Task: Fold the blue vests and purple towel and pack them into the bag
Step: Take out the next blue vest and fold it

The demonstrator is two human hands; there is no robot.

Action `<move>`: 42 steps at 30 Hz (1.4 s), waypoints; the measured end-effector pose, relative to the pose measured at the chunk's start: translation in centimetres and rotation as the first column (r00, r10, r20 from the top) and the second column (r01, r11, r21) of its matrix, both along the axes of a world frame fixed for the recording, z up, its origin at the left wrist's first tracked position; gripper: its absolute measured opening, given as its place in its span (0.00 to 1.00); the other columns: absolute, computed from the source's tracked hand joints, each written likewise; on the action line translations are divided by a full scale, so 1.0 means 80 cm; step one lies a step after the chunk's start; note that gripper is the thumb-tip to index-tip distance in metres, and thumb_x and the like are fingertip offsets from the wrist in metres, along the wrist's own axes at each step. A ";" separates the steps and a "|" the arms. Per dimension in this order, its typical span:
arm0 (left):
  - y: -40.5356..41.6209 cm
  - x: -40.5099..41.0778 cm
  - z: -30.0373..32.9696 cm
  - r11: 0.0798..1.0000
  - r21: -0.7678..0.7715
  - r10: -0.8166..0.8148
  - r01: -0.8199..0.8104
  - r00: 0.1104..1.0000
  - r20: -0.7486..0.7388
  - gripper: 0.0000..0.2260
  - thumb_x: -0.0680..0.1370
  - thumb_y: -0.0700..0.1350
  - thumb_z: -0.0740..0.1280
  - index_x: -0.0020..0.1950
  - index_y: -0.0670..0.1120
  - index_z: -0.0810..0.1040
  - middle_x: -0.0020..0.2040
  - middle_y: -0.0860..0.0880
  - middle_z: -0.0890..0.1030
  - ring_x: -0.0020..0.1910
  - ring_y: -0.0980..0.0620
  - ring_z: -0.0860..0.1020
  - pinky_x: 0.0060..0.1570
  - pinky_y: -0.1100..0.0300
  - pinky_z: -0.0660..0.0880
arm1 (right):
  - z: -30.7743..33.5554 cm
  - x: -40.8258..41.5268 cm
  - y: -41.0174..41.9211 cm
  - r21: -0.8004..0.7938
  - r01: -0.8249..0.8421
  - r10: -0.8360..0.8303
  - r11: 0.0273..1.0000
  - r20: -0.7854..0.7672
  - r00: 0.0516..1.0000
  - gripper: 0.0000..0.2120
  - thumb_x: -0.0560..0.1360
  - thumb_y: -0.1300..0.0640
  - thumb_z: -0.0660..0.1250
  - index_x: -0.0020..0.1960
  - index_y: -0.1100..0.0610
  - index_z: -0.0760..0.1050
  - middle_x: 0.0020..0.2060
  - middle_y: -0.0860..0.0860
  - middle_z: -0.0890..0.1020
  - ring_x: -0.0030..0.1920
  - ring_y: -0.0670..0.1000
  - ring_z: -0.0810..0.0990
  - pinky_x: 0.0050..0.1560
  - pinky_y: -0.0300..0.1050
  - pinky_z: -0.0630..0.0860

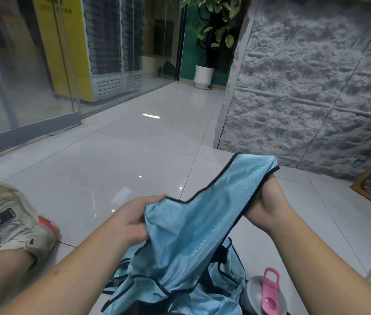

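1. Gripping the blue vest (193,214), both hands were raised over the floor: the left hand (134,220) pinched a bunched edge of the cloth, fingers curled round it, while the right hand (265,201) was tucked under and inside a dark-trimmed opening higher up. Right fingers were hidden by the fabric; that grip appeared to be closed on the cloth from within, judged only from how the vest hung off it.
2. The held vest stretched between the two grips, and its lower part trailed down onto a heap of more blue vests (157,289) lying between the person's legs, touching it.
3. A dark item showed beneath the heap; it could not be told whether this was the bag. No purple towel was visible.
4. A grey container with a pink lid tab (270,289) lay just beside the heap on the right. A worn shoe (14,221) rested on the tiled floor (134,151) at left.
5. Risk, as judged: the fabric looked thin and slippery, so a loose pinch could let it slide free; the trailing end could drag other vests up with it; trim loops could snag on the container.
6. Writing: faint marks on the yellow cabinet (64,42), too blurred to read. No brand legible on the shoe.
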State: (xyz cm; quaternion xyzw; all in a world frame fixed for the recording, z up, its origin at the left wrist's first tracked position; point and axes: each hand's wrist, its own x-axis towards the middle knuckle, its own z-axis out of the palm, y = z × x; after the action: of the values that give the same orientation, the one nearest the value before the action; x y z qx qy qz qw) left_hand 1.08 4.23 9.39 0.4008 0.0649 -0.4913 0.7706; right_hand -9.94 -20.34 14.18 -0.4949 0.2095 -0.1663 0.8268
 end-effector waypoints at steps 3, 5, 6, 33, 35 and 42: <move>-0.001 -0.003 -0.013 0.996 0.090 -0.018 0.010 0.995 0.095 0.04 0.74 0.37 0.72 0.47 0.37 0.81 0.42 0.40 0.82 0.39 0.43 0.82 0.49 0.48 0.79 | 0.000 0.000 -0.005 0.025 -0.024 0.024 0.999 -0.008 1.000 0.12 0.81 0.46 0.68 0.58 0.53 0.78 0.54 0.55 0.81 0.53 0.56 0.81 0.65 0.58 0.77; -0.002 0.002 -0.015 0.990 0.105 0.068 -0.089 0.979 0.190 0.03 0.77 0.36 0.71 0.50 0.39 0.80 0.40 0.42 0.82 0.38 0.45 0.81 0.47 0.50 0.79 | 0.000 0.000 -0.010 0.062 -0.021 0.023 0.998 -0.030 0.999 0.11 0.83 0.50 0.66 0.58 0.58 0.79 0.52 0.57 0.82 0.51 0.56 0.82 0.61 0.56 0.82; -0.003 0.007 -0.015 0.984 0.103 0.116 -0.148 0.957 0.266 0.04 0.78 0.36 0.71 0.53 0.39 0.80 0.41 0.42 0.82 0.39 0.46 0.81 0.47 0.51 0.79 | 0.002 -0.001 -0.012 0.070 -0.016 0.019 0.997 -0.045 0.999 0.12 0.84 0.53 0.64 0.59 0.60 0.81 0.48 0.57 0.84 0.46 0.55 0.84 0.53 0.54 0.85; 0.011 0.051 0.197 0.860 -0.010 0.198 -0.511 0.315 0.928 0.16 0.71 0.27 0.75 0.50 0.47 0.84 0.39 0.44 0.74 0.39 0.45 0.74 0.44 0.51 0.73 | 0.186 0.005 -0.022 -0.674 -0.121 0.133 0.729 -0.034 0.990 0.24 0.74 0.75 0.70 0.62 0.51 0.83 0.53 0.65 0.83 0.49 0.58 0.83 0.51 0.53 0.81; 0.017 0.052 0.229 0.867 -0.013 0.178 -0.498 0.285 0.942 0.18 0.70 0.24 0.74 0.50 0.46 0.83 0.44 0.42 0.78 0.41 0.45 0.78 0.48 0.49 0.77 | 0.213 0.004 -0.027 -0.646 -0.050 0.114 0.762 0.057 0.992 0.16 0.77 0.69 0.70 0.60 0.54 0.84 0.57 0.60 0.84 0.52 0.55 0.84 0.52 0.48 0.81; 0.019 0.077 0.292 0.918 -0.097 0.296 -0.384 0.502 0.813 0.29 0.73 0.18 0.59 0.65 0.43 0.80 0.58 0.41 0.80 0.50 0.46 0.82 0.49 0.59 0.81 | 0.278 0.004 -0.042 -0.405 0.165 -0.008 0.899 0.363 0.932 0.12 0.85 0.61 0.60 0.55 0.61 0.83 0.41 0.52 0.86 0.43 0.50 0.83 0.50 0.44 0.82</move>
State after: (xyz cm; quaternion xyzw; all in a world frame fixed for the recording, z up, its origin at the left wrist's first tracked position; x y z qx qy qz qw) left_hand 7.21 5.78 32.71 0.5963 -0.1949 -0.0866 0.7739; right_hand -9.63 -23.69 36.41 -0.6165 0.0384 -0.3313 0.7132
